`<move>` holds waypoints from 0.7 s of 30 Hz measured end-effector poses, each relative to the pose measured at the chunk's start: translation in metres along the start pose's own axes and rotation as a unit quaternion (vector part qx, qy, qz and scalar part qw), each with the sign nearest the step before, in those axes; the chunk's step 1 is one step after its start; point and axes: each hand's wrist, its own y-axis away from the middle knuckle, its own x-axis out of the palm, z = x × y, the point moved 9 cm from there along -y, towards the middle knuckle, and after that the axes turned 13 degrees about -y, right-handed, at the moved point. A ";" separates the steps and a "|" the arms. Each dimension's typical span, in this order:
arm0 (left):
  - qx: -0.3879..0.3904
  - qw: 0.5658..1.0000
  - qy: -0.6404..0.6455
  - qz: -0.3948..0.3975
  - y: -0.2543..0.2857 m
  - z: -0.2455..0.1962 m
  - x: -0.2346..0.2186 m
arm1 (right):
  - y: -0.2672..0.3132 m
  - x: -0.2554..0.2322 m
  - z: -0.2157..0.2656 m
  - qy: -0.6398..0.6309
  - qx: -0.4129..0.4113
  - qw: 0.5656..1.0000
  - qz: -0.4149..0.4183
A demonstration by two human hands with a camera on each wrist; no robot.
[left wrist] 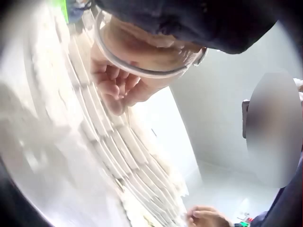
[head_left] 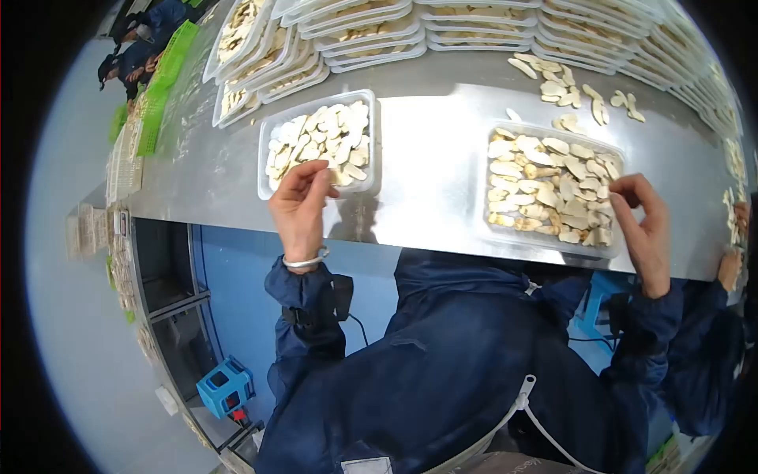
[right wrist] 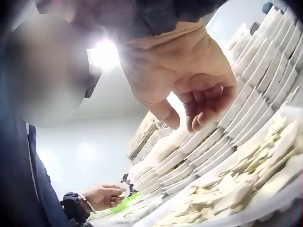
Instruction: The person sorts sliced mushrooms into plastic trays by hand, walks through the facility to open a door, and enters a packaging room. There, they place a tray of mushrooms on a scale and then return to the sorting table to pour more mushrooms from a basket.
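Note the broad, smooth, grey metal table (head_left: 430,150), serving as work surface; see the tall stacks of shallow translucent plastic trays (head_left: 375,54) along the far side, presumably banked there to preserve working room at the near edge; locate the right shallow rectangular translucent plastic tray (head_left: 481,189) close to that edge, likely for short reach; locate the left shallow rectangular translucent plastic tray (head_left: 372,142) well apart from the first, probably to separate two lots.

Observe the bare right hand (head_left: 643,225) beside the outer side of the right tray; note fingers loosely curled, thumb apart from fingertips, nothing visibly gripped; cannot tell contact with the rim. Observe the bare left hand (head_left: 298,217) at the near side of the left tray; note thumb and fingertips clamped on a small, flat, cream-coloured slice (right wrist: 122,194), apparently pinched lightly to avoid breaking a thin piece.

Find flat cream slices (head_left: 316,134) inside the left tray; brown-marked cream slices (head_left: 545,193) inside the right tray; loose pale slices (head_left: 557,83) on the table beyond, perhaps spilled over.
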 end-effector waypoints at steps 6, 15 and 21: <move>-0.036 0.997 -0.024 -0.057 0.003 0.032 -0.050 | 0.020 -0.044 -0.071 -0.005 0.097 0.991 -0.088; -0.015 0.981 -0.106 -0.163 -0.031 0.050 -0.113 | 0.035 -0.084 -0.119 -0.021 0.090 0.985 -0.146; -0.063 0.974 -0.105 -0.193 -0.081 0.124 -0.168 | 0.031 -0.091 -0.120 -0.008 0.083 0.986 -0.144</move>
